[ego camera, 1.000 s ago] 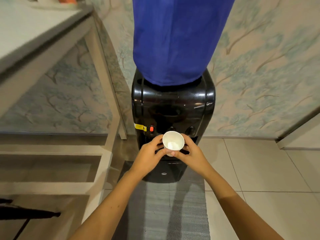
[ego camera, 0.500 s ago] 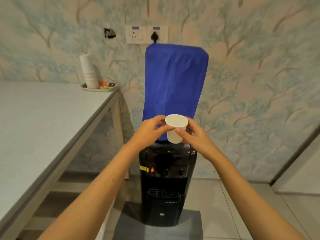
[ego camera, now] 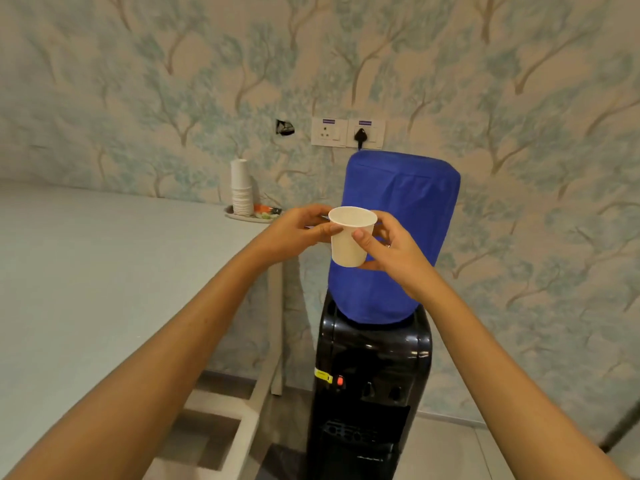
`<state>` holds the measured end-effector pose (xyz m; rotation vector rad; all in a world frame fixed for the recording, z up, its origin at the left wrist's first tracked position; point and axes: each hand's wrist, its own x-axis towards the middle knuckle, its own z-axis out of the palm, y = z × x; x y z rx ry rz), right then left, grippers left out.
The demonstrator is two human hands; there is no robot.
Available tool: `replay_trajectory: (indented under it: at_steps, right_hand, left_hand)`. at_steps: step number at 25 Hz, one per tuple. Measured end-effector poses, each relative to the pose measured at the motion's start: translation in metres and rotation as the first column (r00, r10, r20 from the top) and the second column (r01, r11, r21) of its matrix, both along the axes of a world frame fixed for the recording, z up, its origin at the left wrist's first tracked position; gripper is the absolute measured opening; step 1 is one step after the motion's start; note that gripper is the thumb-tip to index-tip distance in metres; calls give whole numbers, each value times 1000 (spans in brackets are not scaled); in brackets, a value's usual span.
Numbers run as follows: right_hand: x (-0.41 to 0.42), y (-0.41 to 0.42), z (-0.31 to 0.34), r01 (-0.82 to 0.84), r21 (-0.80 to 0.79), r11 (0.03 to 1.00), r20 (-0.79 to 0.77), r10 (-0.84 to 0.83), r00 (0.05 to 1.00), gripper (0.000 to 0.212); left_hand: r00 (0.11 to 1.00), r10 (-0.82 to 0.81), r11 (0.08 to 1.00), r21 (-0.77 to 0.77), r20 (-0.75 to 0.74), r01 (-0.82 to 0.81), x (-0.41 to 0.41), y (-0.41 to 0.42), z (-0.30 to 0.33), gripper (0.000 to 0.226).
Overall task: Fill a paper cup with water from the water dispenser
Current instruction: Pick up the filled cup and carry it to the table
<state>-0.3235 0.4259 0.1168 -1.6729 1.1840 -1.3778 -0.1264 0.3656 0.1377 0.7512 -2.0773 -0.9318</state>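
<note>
A white paper cup [ego camera: 348, 244] is held upright in the air, in front of the dispenser's blue-covered bottle [ego camera: 412, 216]. My left hand [ego camera: 294, 230] grips it from the left, thumb on its side. From the right my right hand [ego camera: 388, 254] grips it with the thumb on the front. The cup's inside is not visible from this angle. The black water dispenser [ego camera: 374, 382] stands below, with its taps [ego camera: 381, 389] and drip tray [ego camera: 356, 434] far under the cup.
A grey table [ego camera: 104, 289] runs along the left. At its far corner a plate [ego camera: 242, 216] carries a stack of paper cups [ego camera: 241, 188]. Wall sockets [ego camera: 348, 132] sit above the bottle. Tiled floor [ego camera: 443, 452] lies to the right of the dispenser.
The cup, held in both hands, has risen from the taps to in front of the bottle. The view has tilted up and pulled back from the dispenser.
</note>
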Motion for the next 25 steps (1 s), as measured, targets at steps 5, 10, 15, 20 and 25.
replay_trajectory:
  at_steps: [5, 10, 15, 20, 25]
  right_hand:
    - [84, -24, -8, -60, 48, 997, 68, 57, 996, 68]
    - [190, -58, -37, -113, 105, 988, 159, 95, 983, 49]
    - [279, -82, -77, -112, 154, 982, 101, 97, 990, 51]
    - [322, -93, -103, -126, 235, 964, 66, 114, 991, 52]
    - [338, -94, -112, -127, 275, 953, 79, 110, 991, 53]
  left_hand:
    - [996, 71, 997, 5, 56, -72, 85, -10, -1, 33]
    - [968, 185, 979, 50, 170, -196, 191, -29, -25, 43]
    - [946, 258, 943, 162, 196, -291, 276, -43, -62, 44]
    - [951, 279, 912, 272, 135, -307, 320, -52, -100, 44]
    - [953, 281, 911, 281, 109, -301, 331, -56, -118, 43]
